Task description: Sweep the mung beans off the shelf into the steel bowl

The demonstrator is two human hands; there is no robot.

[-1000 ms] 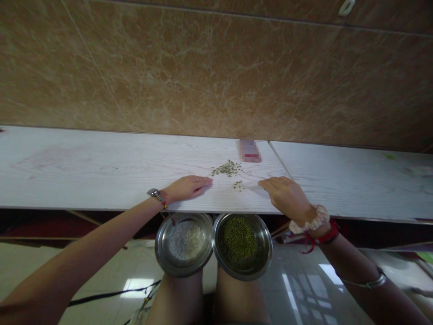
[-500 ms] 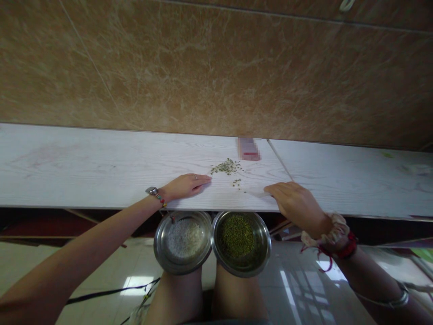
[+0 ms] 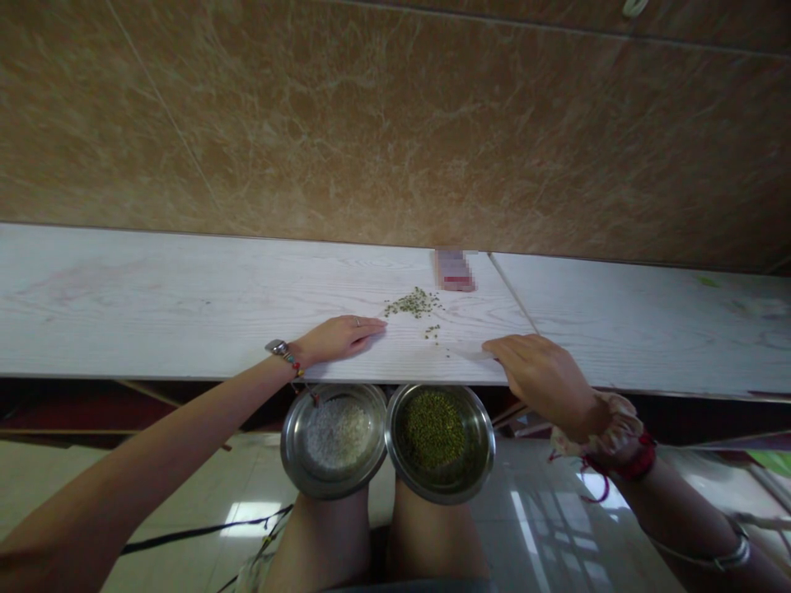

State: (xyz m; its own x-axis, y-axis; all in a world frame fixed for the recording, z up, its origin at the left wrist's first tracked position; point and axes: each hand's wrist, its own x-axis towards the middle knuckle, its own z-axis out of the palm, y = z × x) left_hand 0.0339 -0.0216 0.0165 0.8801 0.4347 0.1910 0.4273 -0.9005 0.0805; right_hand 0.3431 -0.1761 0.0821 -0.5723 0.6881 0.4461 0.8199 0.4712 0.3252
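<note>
My left hand (image 3: 343,338) lies flat on the white tabletop, its fingers stretched toward a scatter of green mung beans (image 3: 415,303). It holds nothing. Closed fingers of my right hand (image 3: 535,362) grip a thin, pale, see-through piece (image 3: 473,352) whose exact kind I cannot make out. Its tip points left, close to a few stray beans (image 3: 432,332). Below the table edge, two steel bowls rest on my knees. The left bowl (image 3: 290,461) holds white grains, perhaps rice; the right bowl (image 3: 485,469) holds green beans.
The white wood-grain table (image 3: 154,305) runs along a brown marbled wall (image 3: 371,132). A pixelated pinkish packet-like thing (image 3: 454,270) lies behind the beans against the wall. A seam crosses the tabletop right of it. Below is an open shelf (image 3: 62,412).
</note>
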